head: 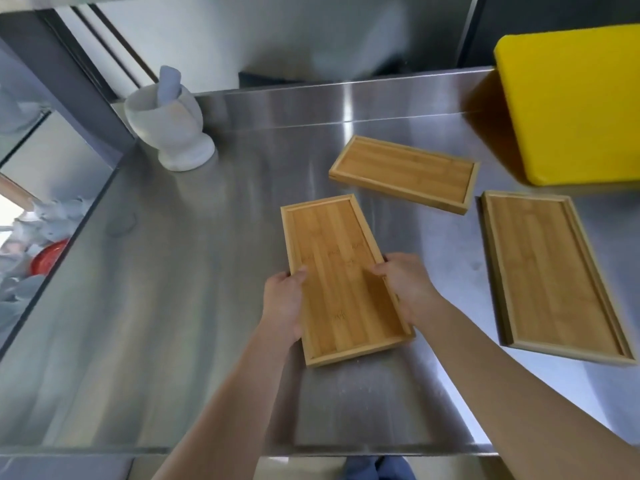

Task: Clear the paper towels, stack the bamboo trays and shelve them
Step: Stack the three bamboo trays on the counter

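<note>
At the far left of the steel surface (156,306) stands a white mortar (169,129) with a pestle (169,84) leaning inside it. Nearer the middle, the left hand (282,303) and right hand (405,285) grasp the nearest bamboo tray (337,271) by its 2 long edges, thumbs over the rims; whether it is lifted or resting is unclear. Beyond it lies a second tray (405,173), angled crosswise. To the right a third tray (550,271) lies flat, apart from the others. A yellow board (575,105) sits at the far right corner.
</note>
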The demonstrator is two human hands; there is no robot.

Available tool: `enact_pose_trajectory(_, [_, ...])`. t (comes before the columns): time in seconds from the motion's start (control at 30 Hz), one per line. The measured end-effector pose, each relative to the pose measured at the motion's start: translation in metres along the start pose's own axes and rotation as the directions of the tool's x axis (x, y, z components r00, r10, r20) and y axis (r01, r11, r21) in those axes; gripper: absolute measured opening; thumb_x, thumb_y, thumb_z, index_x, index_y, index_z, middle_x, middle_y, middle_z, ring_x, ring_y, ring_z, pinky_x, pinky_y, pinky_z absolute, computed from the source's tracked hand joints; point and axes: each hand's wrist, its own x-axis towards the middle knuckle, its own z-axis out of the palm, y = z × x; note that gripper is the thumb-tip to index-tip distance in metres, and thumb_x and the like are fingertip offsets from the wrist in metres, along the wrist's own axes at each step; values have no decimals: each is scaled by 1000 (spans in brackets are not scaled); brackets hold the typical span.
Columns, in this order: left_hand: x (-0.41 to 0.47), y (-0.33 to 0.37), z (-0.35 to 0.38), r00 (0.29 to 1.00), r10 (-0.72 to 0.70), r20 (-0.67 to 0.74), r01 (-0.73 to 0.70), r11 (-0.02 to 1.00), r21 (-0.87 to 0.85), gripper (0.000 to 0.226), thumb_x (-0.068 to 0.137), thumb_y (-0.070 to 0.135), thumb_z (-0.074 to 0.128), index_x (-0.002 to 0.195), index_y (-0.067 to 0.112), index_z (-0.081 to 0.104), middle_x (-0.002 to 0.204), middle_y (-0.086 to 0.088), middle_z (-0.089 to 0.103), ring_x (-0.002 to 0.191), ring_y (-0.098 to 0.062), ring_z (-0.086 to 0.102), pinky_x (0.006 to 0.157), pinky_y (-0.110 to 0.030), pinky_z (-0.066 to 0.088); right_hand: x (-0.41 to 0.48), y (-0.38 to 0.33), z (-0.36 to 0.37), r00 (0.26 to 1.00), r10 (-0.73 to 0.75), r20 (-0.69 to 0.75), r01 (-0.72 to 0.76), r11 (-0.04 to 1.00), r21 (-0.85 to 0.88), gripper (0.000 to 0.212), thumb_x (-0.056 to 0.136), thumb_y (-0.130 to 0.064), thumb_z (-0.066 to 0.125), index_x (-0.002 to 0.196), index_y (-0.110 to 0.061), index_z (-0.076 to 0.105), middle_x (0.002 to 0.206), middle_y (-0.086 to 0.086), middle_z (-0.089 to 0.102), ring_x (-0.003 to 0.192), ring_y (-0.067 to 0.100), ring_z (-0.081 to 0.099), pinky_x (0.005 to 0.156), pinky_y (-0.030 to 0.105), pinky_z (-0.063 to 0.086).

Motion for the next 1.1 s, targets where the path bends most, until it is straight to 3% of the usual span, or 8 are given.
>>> enact_pose_trajectory(0.1, [-8, 9, 13, 993, 110, 53, -115, 985, 125, 26, 96, 25, 46, 112, 10, 59, 108, -11, 68, 95, -28, 65, 88, -49, 52, -8, -6, -17, 996, -91, -23, 91, 996, -9, 18, 91, -5, 48, 90, -11, 65, 91, 4, 63, 91, 22, 58, 87, 37, 46])
enact_pose_trajectory(0.17, [-9, 12, 22, 971, 234, 42, -237, 936, 262, 28, 97, 30, 43, 114, 12, 54, 107, -7, 65, 94, -24, 62, 85, -44, 52, -10, -11, -25, 977, -211, -30, 203, 963, -178, 17, 94, -10, 45, 93, -9, 62, 83, -1, 59, 85, 19, 56, 77, 30, 46])
enact_pose_trajectory(0.27, [-17, 13, 48, 935, 337, 108, -353, 861, 366, 24, 97, 34, 40, 105, 14, 50, 96, -4, 62, 85, -21, 60, 80, -41, 50, -18, -14, -51, 922, -381, -73, 297, 813, -500, 22, 97, -18, 37, 84, -7, 51, 71, 1, 50, 66, 17, 49, 53, 25, 35])
enact_pose_trajectory(0.4, [-39, 9, 97, 887, 406, 220, -461, 750, 474, 27, 99, 34, 36, 97, 11, 49, 76, 4, 52, 64, -8, 49, 54, -26, 36, -28, -14, -103, 829, -541, -142, 276, 617, -737, 27, 98, -23, 30, 89, -5, 47, 75, 11, 55, 71, 29, 56, 64, 39, 44])
enact_pose_trajectory(0.5, [-49, 4, 134, 858, 411, 309, -513, 646, 565, 34, 97, 35, 40, 87, 6, 53, 72, 0, 52, 60, -14, 49, 51, -28, 34, -31, -13, -148, 834, -513, -206, 200, 627, -753, 27, 98, -23, 30, 92, -4, 47, 79, 12, 54, 72, 28, 53, 64, 35, 40])
enact_pose_trajectory(0.77, [-67, -25, 227, 839, 373, 397, -544, 565, 620, 43, 98, 31, 38, 60, 13, 33, 72, -4, 41, 55, -16, 38, 49, -29, 28, -22, 8, -245, 840, -468, -272, 135, 668, -731, 22, 96, -21, 39, 80, -6, 41, 73, 10, 50, 68, 27, 48, 55, 32, 33])
enact_pose_trajectory(1.0, [-71, -46, 270, 836, 369, 407, -549, 521, 654, 37, 100, 24, 36, 73, 1, 46, 104, -27, 54, 68, -32, 52, 64, -41, 41, -1, 26, -285, 833, -467, -298, 110, 667, -737, 30, 95, -17, 40, 66, -8, 38, 74, 10, 45, 68, 26, 44, 62, 30, 32])
enact_pose_trajectory(1.1, [-68, -50, 277, 830, 378, 410, -553, 471, 687, 35, 100, 24, 37, 68, 8, 40, 105, -21, 53, 65, -19, 44, 65, -34, 37, 7, 37, -290, 829, -458, -321, 92, 678, -730, 39, 95, -18, 41, 57, -15, 32, 69, 3, 39, 66, 26, 43, 62, 29, 32])
